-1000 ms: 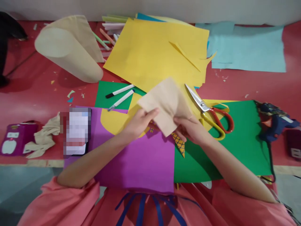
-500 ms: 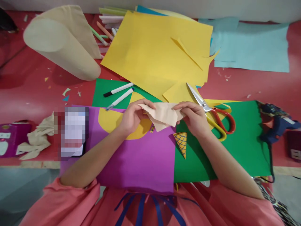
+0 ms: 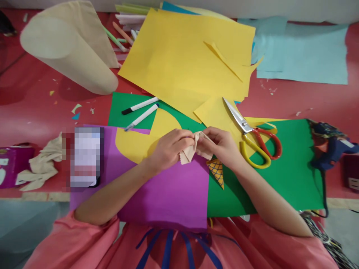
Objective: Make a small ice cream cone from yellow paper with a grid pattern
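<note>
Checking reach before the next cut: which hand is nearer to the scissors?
Right. The right hand, pinching the beige fabric piece, sits just beside the scissors, close to their yellow handle. The left hand grips the same fabric on the far side from them.

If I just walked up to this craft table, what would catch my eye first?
Probably the big yellow sheet spread across the far middle, and the red and yellow scissors lying open on the green sheet to the right. In the centre, the left hand and right hand together pinch a small beige cloth piece above the purple sheet.
</note>
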`<state>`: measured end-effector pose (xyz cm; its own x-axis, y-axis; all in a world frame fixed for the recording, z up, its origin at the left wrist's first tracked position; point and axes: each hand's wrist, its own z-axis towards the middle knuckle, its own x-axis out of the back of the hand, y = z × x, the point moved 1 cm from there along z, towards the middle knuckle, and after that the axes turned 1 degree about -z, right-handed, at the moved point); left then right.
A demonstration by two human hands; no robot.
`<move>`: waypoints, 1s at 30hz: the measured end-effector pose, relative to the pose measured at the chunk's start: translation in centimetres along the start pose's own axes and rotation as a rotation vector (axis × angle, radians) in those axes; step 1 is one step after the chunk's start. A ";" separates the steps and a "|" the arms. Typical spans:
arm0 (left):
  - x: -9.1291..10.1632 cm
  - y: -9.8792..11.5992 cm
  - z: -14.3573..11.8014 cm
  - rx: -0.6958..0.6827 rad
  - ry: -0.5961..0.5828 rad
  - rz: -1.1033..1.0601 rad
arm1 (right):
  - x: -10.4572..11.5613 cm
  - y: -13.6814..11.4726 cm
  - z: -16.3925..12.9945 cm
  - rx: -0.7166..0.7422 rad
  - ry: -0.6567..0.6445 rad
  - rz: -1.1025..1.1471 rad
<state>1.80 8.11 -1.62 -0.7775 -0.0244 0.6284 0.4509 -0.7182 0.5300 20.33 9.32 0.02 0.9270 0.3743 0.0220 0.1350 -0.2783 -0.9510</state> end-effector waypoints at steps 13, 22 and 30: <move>-0.1 -0.6 0.1 0.484 0.176 -0.335 | 2.5 -1.7 -2.8 0.214 0.105 -0.376; 0.2 -1.0 0.4 0.610 0.222 -0.612 | 2.6 1.5 -8.5 0.074 0.005 -1.234; 0.5 -1.9 0.6 0.676 0.427 -0.711 | 1.6 -0.6 -3.6 0.231 -0.001 -0.748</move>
<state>0.83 9.91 -1.94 -0.9875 -0.0877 -0.1311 -0.1189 -0.1322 0.9841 22.94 6.90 1.73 0.6177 0.3908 0.6824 0.6478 0.2391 -0.7233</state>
